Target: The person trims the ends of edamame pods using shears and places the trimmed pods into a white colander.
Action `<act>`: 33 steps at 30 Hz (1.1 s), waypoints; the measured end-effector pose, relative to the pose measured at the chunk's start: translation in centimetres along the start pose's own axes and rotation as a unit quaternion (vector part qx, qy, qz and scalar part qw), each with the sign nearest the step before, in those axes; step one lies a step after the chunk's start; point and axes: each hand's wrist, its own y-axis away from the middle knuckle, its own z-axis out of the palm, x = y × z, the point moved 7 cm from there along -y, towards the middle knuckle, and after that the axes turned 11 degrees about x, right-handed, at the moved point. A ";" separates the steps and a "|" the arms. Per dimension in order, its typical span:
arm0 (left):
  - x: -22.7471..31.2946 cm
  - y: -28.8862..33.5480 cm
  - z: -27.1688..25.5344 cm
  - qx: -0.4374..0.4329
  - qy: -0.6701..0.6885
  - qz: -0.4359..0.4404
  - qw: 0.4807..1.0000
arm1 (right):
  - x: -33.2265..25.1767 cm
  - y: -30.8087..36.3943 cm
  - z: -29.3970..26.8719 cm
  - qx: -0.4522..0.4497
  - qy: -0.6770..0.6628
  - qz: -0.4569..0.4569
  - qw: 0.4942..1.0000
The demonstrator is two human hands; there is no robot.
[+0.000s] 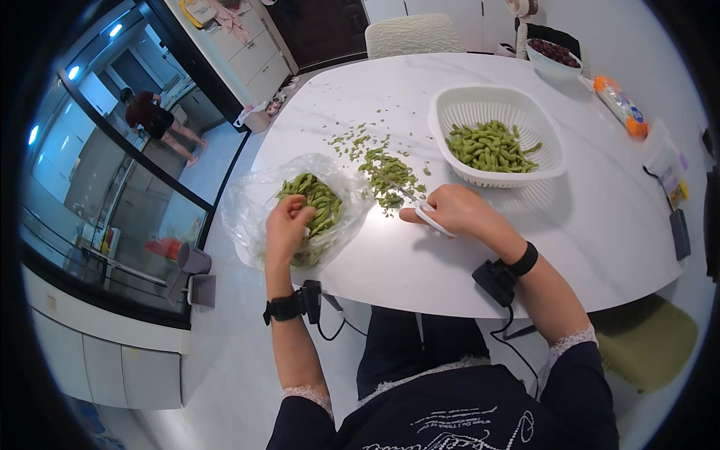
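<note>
Green bean pods [319,202] heaped in clear plastic bag [255,202] at table [600,247] edge. Left hand [286,225] curled, fingers dipped among pods. Right hand [454,210] closed round white-handled scissors [420,208], beside trimmings pile [386,172]. White colander [499,139] with trimmed pods behind.

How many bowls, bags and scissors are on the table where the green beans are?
White colander basket with pods: 1
White bowl of dark fruit: 1
Clear plastic bag of pods, left hand in it: 1
Scissors in right hand: 1
Total: 4
</note>
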 end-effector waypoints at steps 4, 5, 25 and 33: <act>2.3 1.0 0.7 0.043 -0.073 0.069 0.994 | 0.1 0.0 0.0 0.021 -0.033 -0.004 0.999; 2.5 0.8 0.7 0.049 -0.077 0.067 0.994 | -0.1 0.1 0.0 0.019 -0.035 -0.011 0.999; 8.0 1.6 2.9 -0.043 0.279 -0.067 0.957 | -0.3 0.2 -0.4 0.019 -0.023 -0.015 0.999; 9.3 3.7 9.1 -0.139 0.364 -0.134 0.911 | -1.0 0.5 -0.9 0.048 -0.049 -0.016 0.998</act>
